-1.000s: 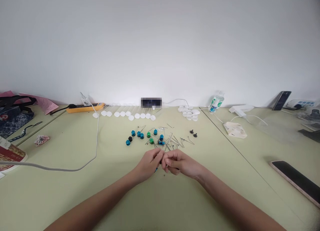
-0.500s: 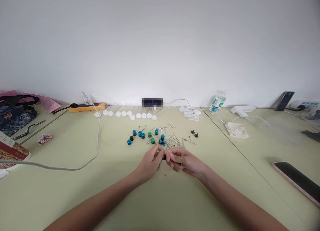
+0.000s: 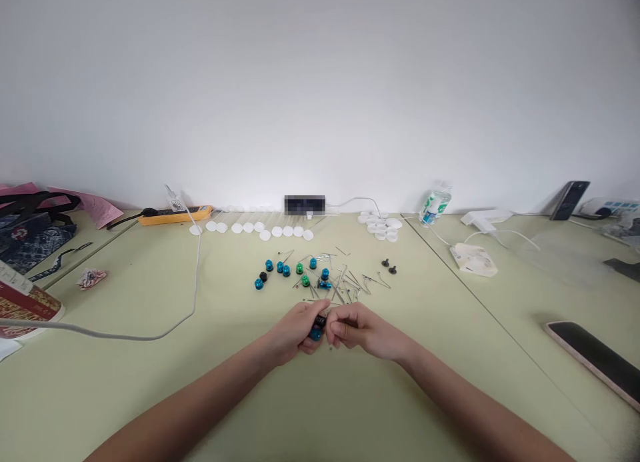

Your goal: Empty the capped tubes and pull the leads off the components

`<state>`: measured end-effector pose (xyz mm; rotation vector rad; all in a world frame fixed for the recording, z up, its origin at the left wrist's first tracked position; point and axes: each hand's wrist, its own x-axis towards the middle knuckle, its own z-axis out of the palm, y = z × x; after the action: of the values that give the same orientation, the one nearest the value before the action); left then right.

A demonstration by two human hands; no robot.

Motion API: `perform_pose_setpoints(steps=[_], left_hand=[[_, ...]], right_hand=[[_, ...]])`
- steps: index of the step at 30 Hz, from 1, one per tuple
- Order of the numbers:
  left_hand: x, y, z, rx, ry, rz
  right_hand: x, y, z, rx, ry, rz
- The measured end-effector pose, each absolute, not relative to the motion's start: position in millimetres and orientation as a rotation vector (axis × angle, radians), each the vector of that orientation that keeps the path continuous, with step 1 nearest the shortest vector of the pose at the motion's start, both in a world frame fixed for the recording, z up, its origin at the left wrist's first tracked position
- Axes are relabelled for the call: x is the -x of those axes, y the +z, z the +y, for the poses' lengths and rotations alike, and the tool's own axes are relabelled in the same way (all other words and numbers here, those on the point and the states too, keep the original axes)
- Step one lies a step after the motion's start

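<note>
My left hand (image 3: pixel 290 330) is closed around a small part with a shiny blue dome (image 3: pixel 315 334) and a black piece (image 3: pixel 321 321). The fingers cover much of it. Against its right side, my right hand (image 3: pixel 356 330) is pinched closed; whatever lies between its fingertips is hidden. Beyond the hands lie several blue domed pieces (image 3: pixel 286 271) with black bases, green ones (image 3: pixel 305 281) and a black one (image 3: pixel 263 277). Thin bent metal wires (image 3: pixel 345 285) are scattered to their right. A tiny dark bit (image 3: pixel 331 348) rests on the table just below the hands.
White discs (image 3: pixel 277 231) line the back, with more in a cluster (image 3: pixel 381 227) on the right. Two black pieces (image 3: pixel 393 270) lie nearby. A grey cable (image 3: pixel 194 309) crosses the left side. A bottle (image 3: pixel 436 205), a phone (image 3: pixel 595 359) and an orange power strip (image 3: pixel 175 215) surround the area.
My left hand has turned, bringing the blue and black part into clearer view. My right hand has shifted slightly left and down, its fingers curled more tightly.
</note>
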<state>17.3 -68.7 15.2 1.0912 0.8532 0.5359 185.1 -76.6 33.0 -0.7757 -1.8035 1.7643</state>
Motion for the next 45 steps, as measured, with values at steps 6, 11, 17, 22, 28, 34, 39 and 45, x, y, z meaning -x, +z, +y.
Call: perform_pose_setpoints(steps=[6,11,17,22,28,34,39,45], left_hand=[[-20,19,-74,-1.377,0.866,0.853],[-20,15,-70,-1.414,0.855,0.909],[-17,12,-67,-1.179,0.701,0.936],[-16,15,-68,-1.112,0.576,0.905],[-19,16,-73,-1.337,0.777,0.858],[-16,7,-65,-1.462,0.862,1.026],[2,7,-44,-1.762,1.001,1.335],[27,-2,-25,-2.222,0.722,1.854]], right_hand=[[-187,25,-68,0.684,2.047,-1.167],[-188,22,-68,0.617,2.106,-1.213],[-188,19,-68,0.593,2.106,-1.318],[-190,18,-67,0.596,2.096,-1.394],[-191,19,-64,0.587,2.13,-1.117],[-190,19,-66,0.569,2.161,-1.093],[-198,13,-50,0.861,1.797,-0.968],[-258,-1,-7,1.253,1.059,-0.822]])
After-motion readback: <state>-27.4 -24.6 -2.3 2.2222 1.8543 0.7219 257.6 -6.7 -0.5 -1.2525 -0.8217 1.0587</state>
